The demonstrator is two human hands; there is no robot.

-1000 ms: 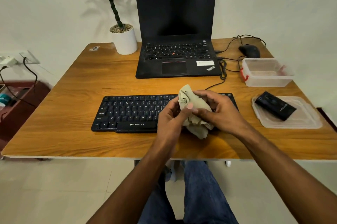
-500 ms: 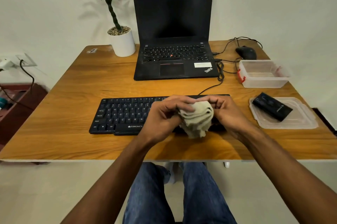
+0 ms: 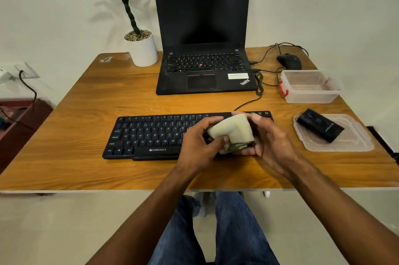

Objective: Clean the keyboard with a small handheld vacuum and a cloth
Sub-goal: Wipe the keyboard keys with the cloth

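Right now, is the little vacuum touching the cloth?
Apart. The head view shows the vacuum lying on a lid, with bare table between it and the cloth.

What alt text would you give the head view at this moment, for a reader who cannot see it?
Both hands, left hand and right hand, hold a folded beige cloth over the right part of a black keyboard on a wooden desk. A small black handheld vacuum lies on a clear lid to the right; an open laptop stands behind.

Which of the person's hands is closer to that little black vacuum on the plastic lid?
Right. The right hand is on the side toward the vacuum; the left hand is farther, beyond the cloth.
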